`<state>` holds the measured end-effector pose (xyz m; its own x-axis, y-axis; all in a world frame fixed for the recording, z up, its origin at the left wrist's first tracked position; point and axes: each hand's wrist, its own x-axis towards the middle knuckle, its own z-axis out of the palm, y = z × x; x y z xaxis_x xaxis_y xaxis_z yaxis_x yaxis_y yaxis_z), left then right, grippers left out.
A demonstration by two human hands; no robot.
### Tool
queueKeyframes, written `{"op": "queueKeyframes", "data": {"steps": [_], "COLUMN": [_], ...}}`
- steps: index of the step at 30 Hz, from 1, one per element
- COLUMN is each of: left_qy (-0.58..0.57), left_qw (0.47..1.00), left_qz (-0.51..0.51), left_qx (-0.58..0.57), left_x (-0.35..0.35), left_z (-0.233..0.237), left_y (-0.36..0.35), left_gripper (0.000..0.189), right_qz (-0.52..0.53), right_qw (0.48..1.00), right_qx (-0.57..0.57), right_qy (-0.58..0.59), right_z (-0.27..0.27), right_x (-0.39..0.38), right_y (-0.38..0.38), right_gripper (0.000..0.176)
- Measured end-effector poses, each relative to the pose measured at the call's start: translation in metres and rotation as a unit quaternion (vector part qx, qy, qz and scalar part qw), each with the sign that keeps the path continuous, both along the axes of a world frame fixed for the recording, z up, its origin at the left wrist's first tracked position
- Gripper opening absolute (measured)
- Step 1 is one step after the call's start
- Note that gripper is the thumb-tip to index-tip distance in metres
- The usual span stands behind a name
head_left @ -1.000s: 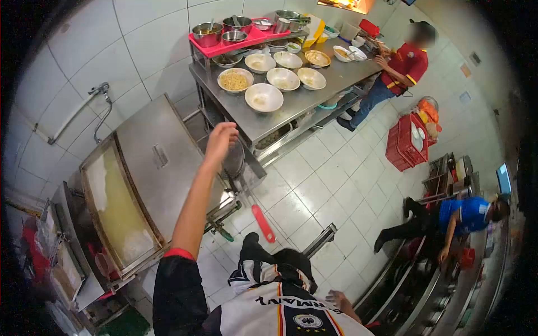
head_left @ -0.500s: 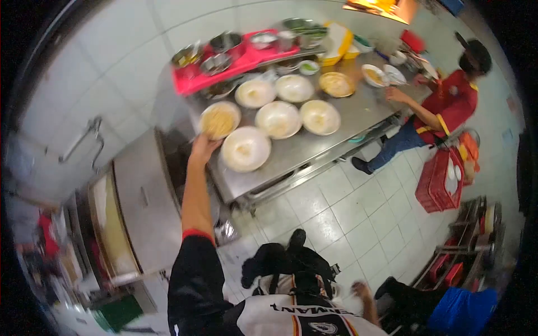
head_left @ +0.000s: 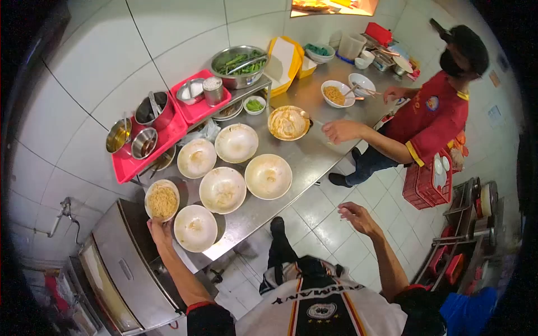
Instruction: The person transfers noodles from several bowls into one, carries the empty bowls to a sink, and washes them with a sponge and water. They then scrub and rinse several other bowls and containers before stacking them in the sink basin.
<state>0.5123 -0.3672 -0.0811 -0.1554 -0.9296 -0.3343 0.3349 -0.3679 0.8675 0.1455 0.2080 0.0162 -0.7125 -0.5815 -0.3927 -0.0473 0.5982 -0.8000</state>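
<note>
Raised from low beside the body, the right hand [head_left: 360, 218] is now out over the floor [head_left: 333, 235], while the left hand [head_left: 159, 232] remains at the near rim of the noodle bowl [head_left: 163, 201]. A co-worker's hand [head_left: 343, 131] has also come across towards the sauce-smeared bowl [head_left: 288, 123]. So the noodle bowl is still attended by one hand only, the left.

It is at the left end of the table [head_left: 302, 168], near the red tray [head_left: 124, 162] and just beside a white bowl [head_left: 195, 228]. The left fingers are gathered narrowly at the rim; how far they close beneath it is hidden, so I cannot tell how firm the hold is. The right hand is empty, fingers loosely spread.

The noodle bowl's mouth faces up. Being round, it has no true long axis, though its outline looks slightly longer from the hand towards the wall; tilt or lens stretch, I cannot tell which.
</note>
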Motion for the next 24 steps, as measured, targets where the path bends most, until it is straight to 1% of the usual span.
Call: {"op": "queueKeyframes", "data": {"steps": [2,5,7,8,11,12,14,15,16,17,18,19,21,22,23,24], "left_qy": [0.014,0.006,0.017,0.025,-0.057,-0.053,-0.048,-0.064,-0.079,-0.096,-0.07,-0.076,-0.085,-0.092,-0.069,-0.087], "left_qw": [1.0,1.0,0.998,0.996,0.998,0.998,0.997,0.997,0.997,0.995,0.997,0.996,0.994,0.993,0.995,0.994], "left_qz": [-0.025,0.001,0.014,0.02,0.018,-0.006,-0.054,-0.033,-0.014,0.003,0.008,0.021,0.054,0.061,0.068,0.059], "left_qx": [0.003,-0.003,0.055,0.081,0.037,0.025,0.005,0.014,0.02,0.027,0.024,0.029,0.039,0.049,0.034,0.036], "left_x": [0.017,0.017,0.02,0.017,-0.017,-0.016,-0.007,-0.007,-0.007,-0.007,-0.006,-0.002,-0.011,-0.014,-0.007,-0.005], "left_z": [-0.014,-0.019,-0.011,-0.005,0.051,0.049,0.035,0.031,0.028,0.022,0.015,0.008,0.011,0.014,-0.002,-0.007], "left_y": [-0.01,-0.011,-0.011,-0.014,0.009,0.004,-0.002,-0.002,-0.003,-0.006,-0.008,-0.01,-0.002,0.002,-0.002,-0.005], "left_gripper": [0.021,0.016,0.018,0.019,0.031,0.032,0.036,0.038,0.04,0.043,0.036,0.034,0.029,0.029,0.032,0.035], "right_qz": [0.045,0.094,0.117,0.143,0.166,0.154,0.108,0.084,0.063,0.035,0.047,0.061,0.059,0.063,0.078,0.096], "right_qw": [0.999,0.995,0.993,0.99,0.986,0.987,0.993,0.994,0.989,0.977,0.975,0.968,0.986,0.983,0.988,0.989], "right_qx": [0.01,0.011,0.0,-0.006,-0.026,-0.044,-0.052,-0.06,-0.041,-0.011,0.047,0.105,0.148,0.173,0.133,0.09], "right_qy": [-0.02,-0.023,-0.029,-0.003,-0.007,-0.026,0.005,0.024,0.131,0.21,0.214,0.218,0.056,-0.027,0.021,0.066], "right_z": [0.013,0.031,0.036,0.039,0.039,0.037,0.026,0.02,0.013,0.021,0.018,0.015,0.016,0.014,0.002,-0.016], "right_x": [-0.013,-0.037,-0.05,-0.058,-0.079,-0.086,-0.103,-0.115,-0.124,-0.131,-0.14,-0.147,-0.155,-0.154,-0.154,-0.157], "right_y": [-0.035,-0.082,-0.102,-0.111,-0.133,-0.139,-0.159,-0.175,-0.191,-0.211,-0.224,-0.237,-0.26,-0.271,-0.273,-0.267], "right_gripper": [0.039,0.036,0.035,0.033,0.032,0.026,0.023,0.021,0.021,0.029,0.033,0.037,0.04,0.042,0.039,0.037]}}
